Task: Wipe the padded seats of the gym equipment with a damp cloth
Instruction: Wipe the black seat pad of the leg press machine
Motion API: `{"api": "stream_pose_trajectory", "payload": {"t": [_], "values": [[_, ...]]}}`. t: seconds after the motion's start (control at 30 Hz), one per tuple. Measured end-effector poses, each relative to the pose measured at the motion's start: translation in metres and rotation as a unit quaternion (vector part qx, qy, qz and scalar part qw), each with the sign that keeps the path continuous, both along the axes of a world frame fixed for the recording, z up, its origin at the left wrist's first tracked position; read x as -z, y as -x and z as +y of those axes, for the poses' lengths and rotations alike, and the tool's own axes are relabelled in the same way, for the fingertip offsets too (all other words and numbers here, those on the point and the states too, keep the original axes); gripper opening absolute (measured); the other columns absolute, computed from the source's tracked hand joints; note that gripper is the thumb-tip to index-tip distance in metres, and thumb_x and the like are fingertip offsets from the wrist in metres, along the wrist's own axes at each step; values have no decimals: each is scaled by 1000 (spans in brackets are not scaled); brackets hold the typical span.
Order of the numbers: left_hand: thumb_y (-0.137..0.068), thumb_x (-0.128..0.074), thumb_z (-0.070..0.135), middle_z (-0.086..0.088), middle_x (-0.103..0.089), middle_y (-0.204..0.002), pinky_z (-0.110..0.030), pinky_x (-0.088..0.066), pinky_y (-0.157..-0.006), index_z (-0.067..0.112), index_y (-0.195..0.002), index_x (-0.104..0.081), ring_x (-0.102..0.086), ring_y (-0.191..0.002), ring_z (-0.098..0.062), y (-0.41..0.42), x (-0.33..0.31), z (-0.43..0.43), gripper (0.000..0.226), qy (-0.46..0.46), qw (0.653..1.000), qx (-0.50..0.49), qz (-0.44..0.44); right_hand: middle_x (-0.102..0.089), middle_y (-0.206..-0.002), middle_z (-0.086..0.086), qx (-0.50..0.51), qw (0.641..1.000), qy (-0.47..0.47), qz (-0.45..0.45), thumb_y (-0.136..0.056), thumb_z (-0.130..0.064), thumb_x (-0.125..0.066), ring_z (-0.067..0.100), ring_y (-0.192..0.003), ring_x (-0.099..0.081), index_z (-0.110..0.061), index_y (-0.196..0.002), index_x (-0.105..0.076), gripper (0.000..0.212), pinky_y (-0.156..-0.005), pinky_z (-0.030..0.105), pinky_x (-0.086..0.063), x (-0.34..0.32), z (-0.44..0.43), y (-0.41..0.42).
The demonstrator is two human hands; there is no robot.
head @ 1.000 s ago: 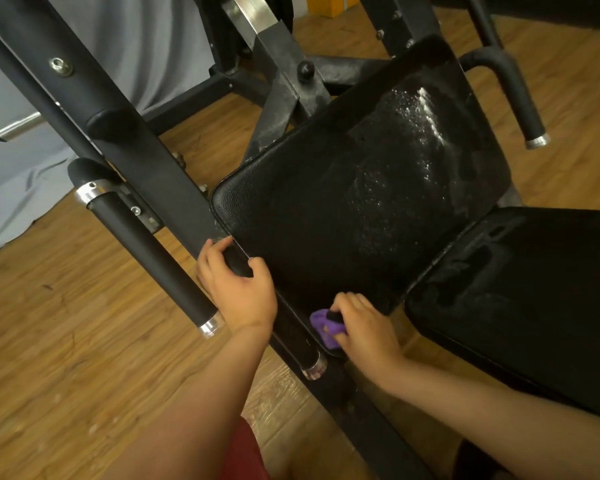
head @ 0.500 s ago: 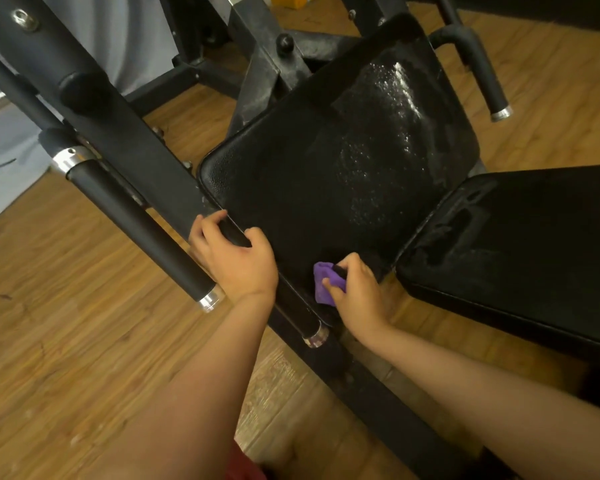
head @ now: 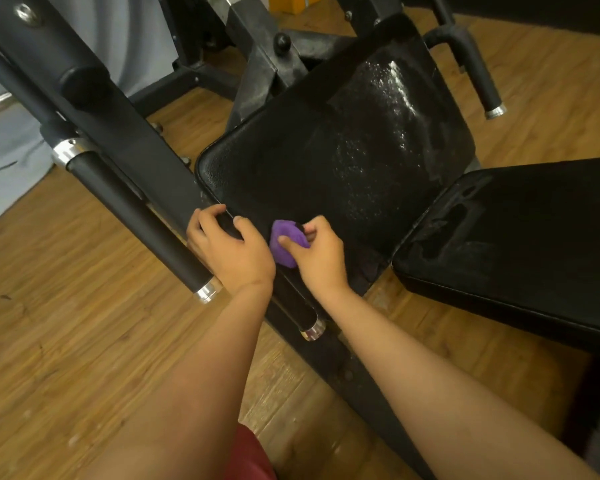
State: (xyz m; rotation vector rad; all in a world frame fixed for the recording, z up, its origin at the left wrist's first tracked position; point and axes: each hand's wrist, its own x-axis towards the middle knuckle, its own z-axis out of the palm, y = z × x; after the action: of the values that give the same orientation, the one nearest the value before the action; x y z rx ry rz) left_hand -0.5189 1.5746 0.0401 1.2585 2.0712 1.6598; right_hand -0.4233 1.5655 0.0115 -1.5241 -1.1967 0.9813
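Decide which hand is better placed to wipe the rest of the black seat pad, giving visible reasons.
Right: the right hand holds the purple cloth against the seat pad's near edge, while the left hand grips the black handle beside it.

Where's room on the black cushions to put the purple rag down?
The big pad is bare from its shiny wet far corner to its middle. The second pad on the right is bare too. It's crowded at the big pad's near edge: the left hand grips the handle there, and the right hand holds the purple cloth beside it.
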Motion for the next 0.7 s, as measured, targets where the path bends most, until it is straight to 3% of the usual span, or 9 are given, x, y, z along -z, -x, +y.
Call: {"api": "stream_pose_trajectory", "payload": {"t": [0.2, 0.27, 0.43, 0.57, 0.7], "values": [[-77, -57, 19, -11, -49, -128, -40, -31, -107, 12, -108, -57, -38, -127, -28, 0, 0, 0, 32, 10, 1000, 2, 18, -62, -88, -3, -37, 999, 8, -31, -81, -32, -73, 9, -81, -63, -19, -90, -51, 27, -71, 30, -56, 24, -14, 3], [-76, -60, 18, -10, -48, -129, -42, -32, -107, 14, -109, -56, -38, -127, -28, 1, 0, 1, 33, 15, 1000, 4, 21, -61, -87, -4, -41, 998, 20, -45, -78, -33, -74, 9, -81, -62, -20, -87, -50, 29, -69, 27, -55, 42, -29, -3], [-75, -67, 18, -9, -46, -131, -42, -33, -107, 14, -110, -55, -37, -129, -27, 1, -2, -1, 38, 23, 999, 6, 21, -61, -84, -7, -2, 997, 68, 24, -79, -22, -77, 1, -76, -61, -21, -86, -51, 27, -60, 11, -48, 69, -59, -22], [-75, -68, 20, -9, -45, -132, -45, -32, -108, 14, -111, -54, -36, -131, -27, 1, -1, -1, 39, 23, 999, 8, 20, -59, -84, -6, 63, 992, 98, 51, -80, -22, -75, 5, -78, -60, -27, -82, -48, 28, -60, 12, -45, 89, -75, -45], [-75, -67, 19, -10, -46, -132, -42, -32, -108, 13, -111, -55, -36, -129, -28, 0, -2, -2, 38, 19, 1000, 6, 20, -61, -85, 0, 127, 982, 123, 61, -80, -20, -75, 12, -77, -61, -22, -83, -51, 24, -62, 16, -44, 104, -80, -66]]}}
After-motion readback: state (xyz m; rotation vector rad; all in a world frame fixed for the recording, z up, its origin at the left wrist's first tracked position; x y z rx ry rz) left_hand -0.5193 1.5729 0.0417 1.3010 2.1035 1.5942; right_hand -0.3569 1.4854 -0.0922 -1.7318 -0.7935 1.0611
